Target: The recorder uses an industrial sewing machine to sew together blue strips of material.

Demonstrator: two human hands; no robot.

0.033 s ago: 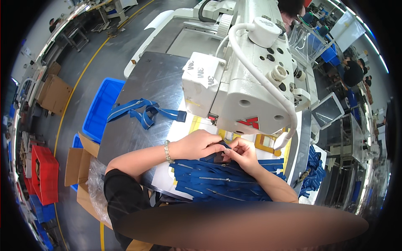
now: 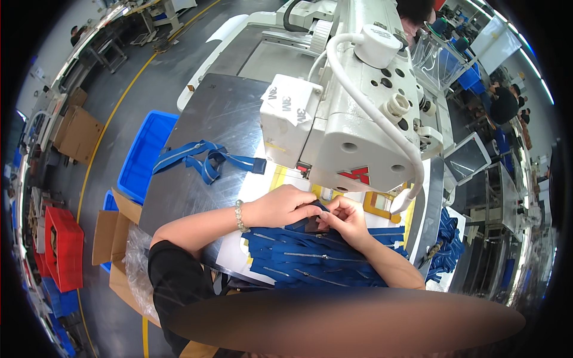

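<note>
Pinching a dark fabric piece (image 2: 309,225) near the front edge of the surface (image 2: 233,98)

The dark piece is held between the left hand (image 2: 279,206) and the right hand (image 2: 349,222), just in front of the white sewing machine head (image 2: 358,149). It is grasped by the bent fingers of both hands, thumbs drawn in against the forefingers; how much is carried by each cannot be told, since the piece is partly covered. Such a close, two-sided pinch is probably used so that a small part can be steadied and adjusted at once.

Below the hands, blue zipper strips (image 2: 310,256) are heaped along the front edge, mostly laid crosswise, perhaps so that single ones can be easily reached. Toward the left edge, a blue strip (image 2: 209,170) is left loosely looped, apart from the heap. Another blue bundle (image 2: 444,241) is placed by the right edge. A blue bin (image 2: 146,155) is set beyond the left edge, seemingly within arm's reach.
</note>
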